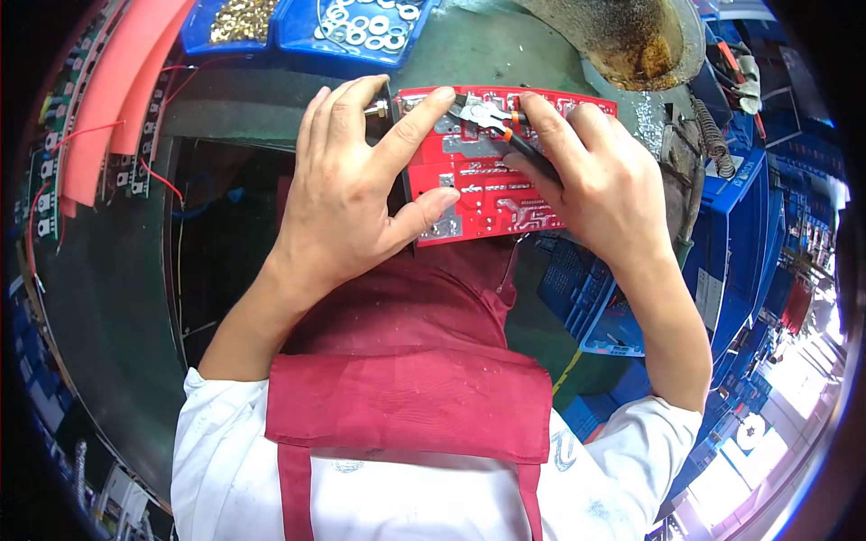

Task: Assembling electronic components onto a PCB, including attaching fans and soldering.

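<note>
A red circuit board [487,203] with silvery solder tracks lies in front of me, solder side up. My left hand [347,176] grips its left end, thumb and a finger over the face and the other fingers behind a dark plate along that edge. A brass-coloured threaded stud [377,109] sticks out from the plate. In my right hand [600,167] is a pair of small cutting pliers [487,114] with black and orange handles. Their silver jaws rest on or just above the board's upper left part, close to my left fingertip; contact is unclear.
Beyond the board stand a blue bin of small brass parts [276,34] and a blue bin of washers [356,59]. A stained metal funnel-like hood [631,54] hangs at upper right. Boards with red sheets [108,117] and red wires line the left. Blue racks [722,234] stand right.
</note>
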{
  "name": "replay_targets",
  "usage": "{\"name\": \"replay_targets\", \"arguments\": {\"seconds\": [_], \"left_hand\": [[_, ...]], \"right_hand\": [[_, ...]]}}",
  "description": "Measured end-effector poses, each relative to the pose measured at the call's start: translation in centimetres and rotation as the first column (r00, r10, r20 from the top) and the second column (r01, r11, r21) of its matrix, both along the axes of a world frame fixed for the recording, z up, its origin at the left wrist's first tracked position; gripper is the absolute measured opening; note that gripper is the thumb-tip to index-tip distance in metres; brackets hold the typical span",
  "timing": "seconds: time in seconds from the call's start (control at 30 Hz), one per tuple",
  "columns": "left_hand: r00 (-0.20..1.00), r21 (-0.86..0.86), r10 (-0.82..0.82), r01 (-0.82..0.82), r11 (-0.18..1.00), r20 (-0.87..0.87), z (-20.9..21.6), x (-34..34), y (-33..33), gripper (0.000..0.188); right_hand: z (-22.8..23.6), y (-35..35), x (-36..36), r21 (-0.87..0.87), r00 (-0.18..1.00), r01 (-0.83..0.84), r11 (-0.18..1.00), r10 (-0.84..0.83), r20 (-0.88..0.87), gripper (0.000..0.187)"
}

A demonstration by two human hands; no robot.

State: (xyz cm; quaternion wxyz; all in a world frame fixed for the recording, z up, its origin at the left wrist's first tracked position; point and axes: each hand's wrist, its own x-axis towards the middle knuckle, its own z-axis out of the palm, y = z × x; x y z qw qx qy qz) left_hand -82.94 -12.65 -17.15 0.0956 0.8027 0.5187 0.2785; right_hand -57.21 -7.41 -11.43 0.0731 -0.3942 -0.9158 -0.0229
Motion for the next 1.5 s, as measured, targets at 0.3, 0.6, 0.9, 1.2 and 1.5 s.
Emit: {"name": "replay_targets", "arguments": {"seconds": [0.3,0.6,0.9,1.2,1.5], "left_hand": [[0.995,0.043,-0.034,0.030,0.999,0.092,-1.4,-2.2,0.0,0.103],[0.981,0.242,-0.118,0.078,0.967,0.156,-4.1,-4.1,-1.9,0.051],[0.991,0.317,-0.130,0.126,0.940,-0.011,-6.2,-3.8,-2.2,0.050],[0.962,0.396,-0.138,0.224,0.890,-0.235,-4.7,-2.4,-0.2,0.044],[0.923,0.324,-0.265,0.351,0.879,-0.281,-3.7,-1.9,1.1,0.045]], "right_hand": [[-0.6,-3.5,3.7,-0.720,-0.047,-0.536,0.440,-0.867,-0.495,0.078],[0.5,-8.8,2.5,-0.309,0.913,0.326,0.893,-0.383,-0.142,0.080],[1.1,-9.0,1.0,-0.296,0.947,0.265,0.918,-0.305,-0.098,0.075],[0.5,-9.0,2.2,-0.520,0.880,0.218,0.826,-0.396,-0.261,0.068],[2.2,-9.1,2.2,-0.420,0.920,0.228,0.879,-0.336,-0.204,0.070]]}}
